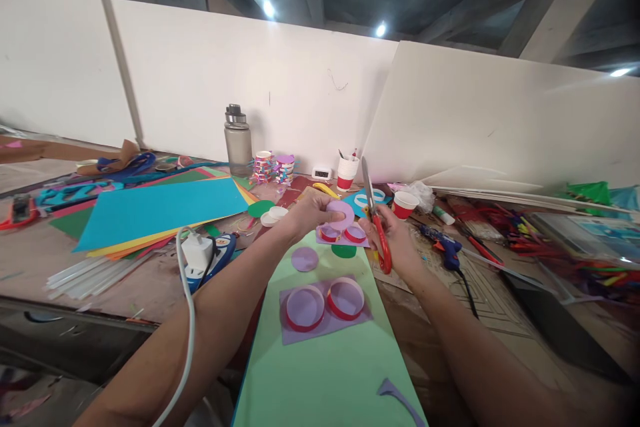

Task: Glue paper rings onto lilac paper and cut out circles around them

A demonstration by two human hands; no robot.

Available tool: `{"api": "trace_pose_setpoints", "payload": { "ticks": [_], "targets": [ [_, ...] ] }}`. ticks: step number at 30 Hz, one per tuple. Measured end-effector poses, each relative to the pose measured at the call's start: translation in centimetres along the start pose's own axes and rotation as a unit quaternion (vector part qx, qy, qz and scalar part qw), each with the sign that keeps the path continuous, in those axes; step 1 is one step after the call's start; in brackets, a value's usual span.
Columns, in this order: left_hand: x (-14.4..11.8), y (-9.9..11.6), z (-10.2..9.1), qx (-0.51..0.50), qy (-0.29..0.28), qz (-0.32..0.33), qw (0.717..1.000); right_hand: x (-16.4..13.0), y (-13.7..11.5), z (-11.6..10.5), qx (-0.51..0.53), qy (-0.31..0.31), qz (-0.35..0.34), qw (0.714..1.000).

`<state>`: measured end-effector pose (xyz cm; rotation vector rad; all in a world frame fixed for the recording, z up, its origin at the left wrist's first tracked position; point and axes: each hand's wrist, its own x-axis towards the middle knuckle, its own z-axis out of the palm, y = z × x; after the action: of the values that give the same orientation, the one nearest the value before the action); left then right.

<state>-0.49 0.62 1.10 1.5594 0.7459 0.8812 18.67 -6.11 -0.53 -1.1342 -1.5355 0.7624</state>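
Observation:
My left hand (310, 212) holds a round lilac paper disc (342, 213) above the table. My right hand (395, 240) grips red-handled scissors (374, 213), blades pointing up beside the disc. Below them lies a light green sheet (330, 367) carrying a lilac paper piece with two red-rimmed rings (325, 303) and a loose lilac circle (305, 259). Two more red-rimmed rings (343, 233) sit on lilac paper just under my hands. A lilac scrap (397, 395) lies near the green sheet's lower edge.
A stack of coloured sheets, blue on top (160, 210), lies left. A grey bottle (238, 141) stands at the back wall beside paper cups (347, 173). A blue glue gun (445, 250) lies right; a white charger and cable (196, 250) lie left with glue sticks (90, 275).

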Motion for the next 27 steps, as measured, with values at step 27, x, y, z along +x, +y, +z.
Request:
{"api": "trace_pose_setpoints", "payload": {
  "ticks": [27],
  "targets": [
    [-0.4,-1.3,3.4,-0.099,0.054,0.022,0.993,-0.3,0.2,1.3,0.182,0.084,0.02,0.979]
  ]
}}
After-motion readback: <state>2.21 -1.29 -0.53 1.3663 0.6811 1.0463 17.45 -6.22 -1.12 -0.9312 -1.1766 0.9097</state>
